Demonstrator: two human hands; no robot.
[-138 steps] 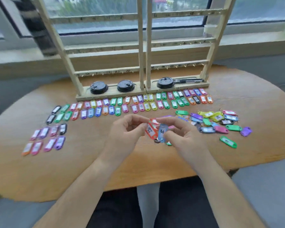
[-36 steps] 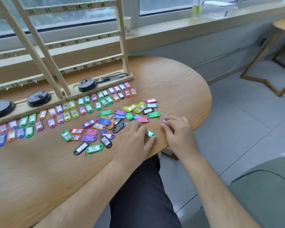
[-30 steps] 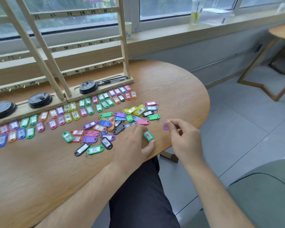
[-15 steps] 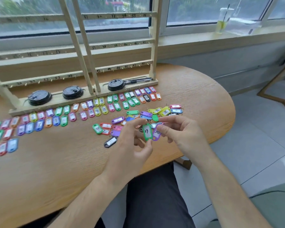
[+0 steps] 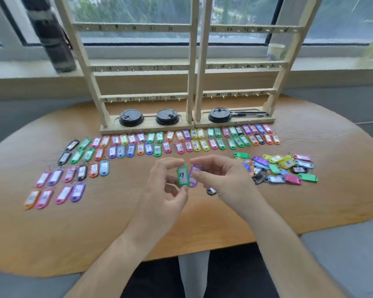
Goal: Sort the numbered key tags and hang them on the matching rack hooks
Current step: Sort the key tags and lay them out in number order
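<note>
The left grip (image 5: 162, 196) pinches a green tag (image 5: 182, 176) end to end, forefinger on its top and thumb under its bottom, the other fingers loosely curled. The tag stands upright above the desk (image 5: 138, 233) and its white label reads 29. The right grip (image 5: 222, 179) holds a purple tag (image 5: 193, 180) between thumb and forefinger. A fingertip lies across its label, so its number cannot be read. The two tags sit side by side, edges touching or nearly so, in the air over the middle of the desk.

Just under the right grip a small dark tag (image 5: 211, 191) lies flat on the desk. To the right is a loose pile of tags (image 5: 278, 166) in many colours, some overlapping. Beyond both hands, two neat rows of tags (image 5: 181, 143) run along the foot of the rack (image 5: 191, 72), labels up. To the left a further block of tags (image 5: 73, 168) lies in short rows.

The rack is wooden and stands upright at the back of the desk in two joined sections. Its rungs carry small hooks with handwritten numbers. On its base rest three black lids (image 5: 167, 116) and, at the right end, dark pens (image 5: 249, 114). Behind it, on the window sill, stand a dark flask (image 5: 50, 39) and a paper cup (image 5: 276, 51).
</note>
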